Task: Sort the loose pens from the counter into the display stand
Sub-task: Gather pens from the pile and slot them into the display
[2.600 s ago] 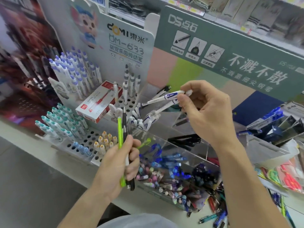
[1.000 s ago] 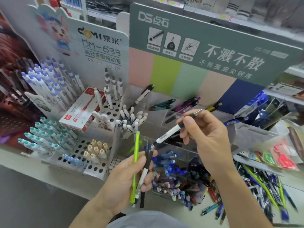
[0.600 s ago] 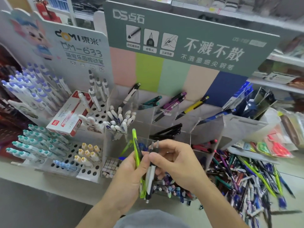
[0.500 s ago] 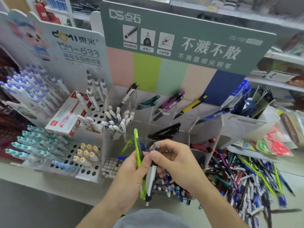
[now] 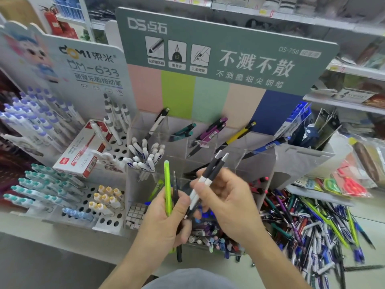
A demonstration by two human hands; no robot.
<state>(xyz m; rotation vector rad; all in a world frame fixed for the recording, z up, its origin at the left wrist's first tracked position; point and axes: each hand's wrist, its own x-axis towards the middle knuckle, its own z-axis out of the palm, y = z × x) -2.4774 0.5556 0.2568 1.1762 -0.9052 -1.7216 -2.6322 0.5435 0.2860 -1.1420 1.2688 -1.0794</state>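
My left hand point(image 5: 164, 217) grips a lime-green pen point(image 5: 167, 188) and a dark pen point(image 5: 176, 190), both upright. My right hand point(image 5: 227, 203) pinches two black-and-white pens point(image 5: 210, 174) that slant up to the right, silver tips on top. Both hands are close together in front of the clear acrylic display stand point(image 5: 260, 161). The stand's compartments hold a white-and-black pen point(image 5: 158, 122), teal pens point(image 5: 184, 130), purple pens point(image 5: 212, 130), a yellow pen point(image 5: 237, 135) and a blue pen point(image 5: 268, 146). A heap of loose pens point(image 5: 312, 222) lies on the counter at the right.
A white peg rack point(image 5: 83, 201) at the left carries teal, yellow-capped and lilac pens, with a red-and-white box point(image 5: 83, 151) on it. A bunch of white pens point(image 5: 143, 157) stands beside it. Packaged goods and scissors point(image 5: 350, 184) sit at the right. Shelves run behind.
My right hand took the black-and-white pens out of the left hand's bundle and lifted them up to the right. The left hand keeps the green and dark pens.
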